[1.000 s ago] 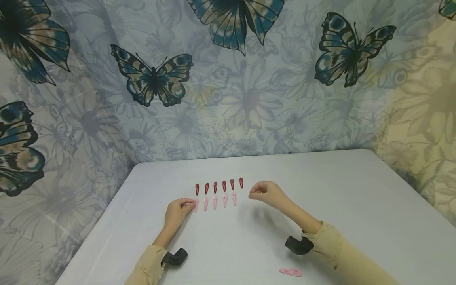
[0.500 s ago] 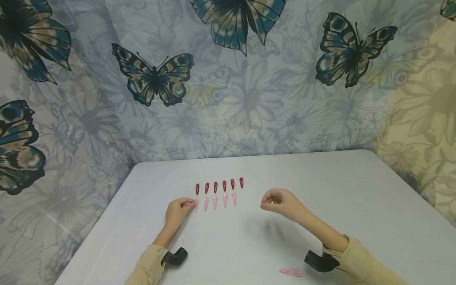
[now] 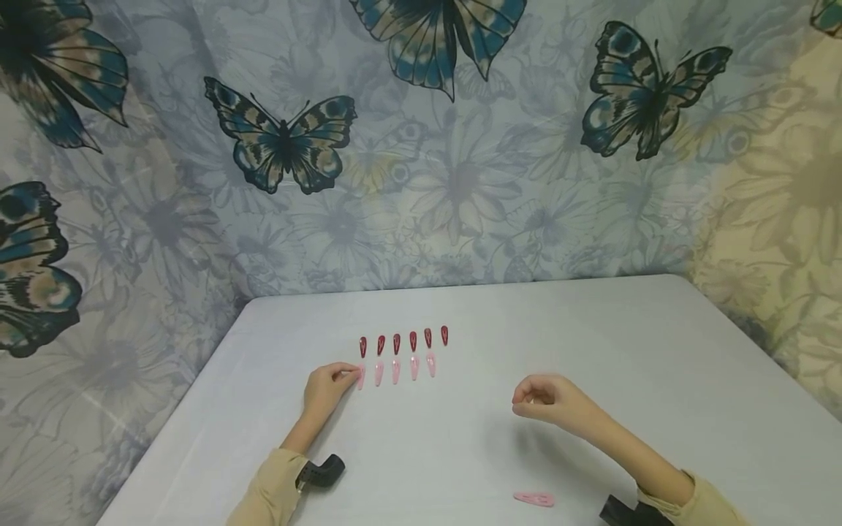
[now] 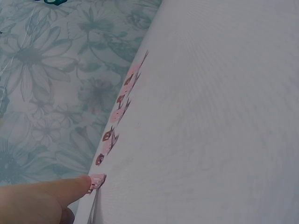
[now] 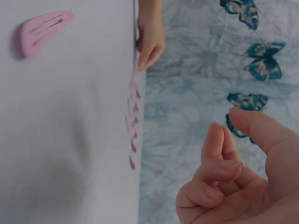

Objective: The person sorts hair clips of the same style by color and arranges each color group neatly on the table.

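Observation:
My left hand pinches the leftmost pink snap hair clip with thumb and index finger, where it lies on the table. In the left wrist view a fingertip covers one end of that clip. Several more pink hair clips continue the row to the right, and behind them runs a row of dark red hair clips. My right hand hovers above the table with loosely bent fingers and nothing in it. A separate pink hair clip lies near the front, below the right hand.
A white table holds everything. Its far edge meets a wall hanging printed with flowers and butterflies. Black wrist devices sit by both sleeves.
The right hand has moved away from the rows, rightward and toward the front of the table. The left hand has stayed at the leftmost pink hair clip.

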Available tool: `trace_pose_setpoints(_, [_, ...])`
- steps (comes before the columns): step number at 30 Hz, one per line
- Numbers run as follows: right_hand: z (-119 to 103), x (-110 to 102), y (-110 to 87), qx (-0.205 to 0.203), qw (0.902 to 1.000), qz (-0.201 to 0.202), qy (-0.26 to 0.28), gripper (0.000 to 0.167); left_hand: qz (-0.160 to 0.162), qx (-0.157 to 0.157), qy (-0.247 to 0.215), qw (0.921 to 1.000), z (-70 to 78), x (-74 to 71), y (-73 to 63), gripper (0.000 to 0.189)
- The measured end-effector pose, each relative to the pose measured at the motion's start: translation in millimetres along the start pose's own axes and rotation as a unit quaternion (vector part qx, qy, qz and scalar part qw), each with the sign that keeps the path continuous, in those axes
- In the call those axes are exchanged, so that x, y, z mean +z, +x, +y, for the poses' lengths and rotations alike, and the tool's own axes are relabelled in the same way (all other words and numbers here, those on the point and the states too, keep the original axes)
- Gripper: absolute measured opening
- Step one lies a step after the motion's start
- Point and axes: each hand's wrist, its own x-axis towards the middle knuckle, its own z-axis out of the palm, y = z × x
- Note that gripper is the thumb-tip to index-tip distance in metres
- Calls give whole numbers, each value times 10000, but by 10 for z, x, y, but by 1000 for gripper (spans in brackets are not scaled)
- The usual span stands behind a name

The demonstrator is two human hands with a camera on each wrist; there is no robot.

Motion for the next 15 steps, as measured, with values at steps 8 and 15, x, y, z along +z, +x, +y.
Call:
trace_pose_setpoints(8, [124,-49,-149,102,9999,-117,3,4,-27,-30,55,10000,7,1,8,15])
trace_pose_setpoints(15, [210,-26,-207,-94,9987,-405,297,5,2,-41,76,10000,-4,5,10,15])
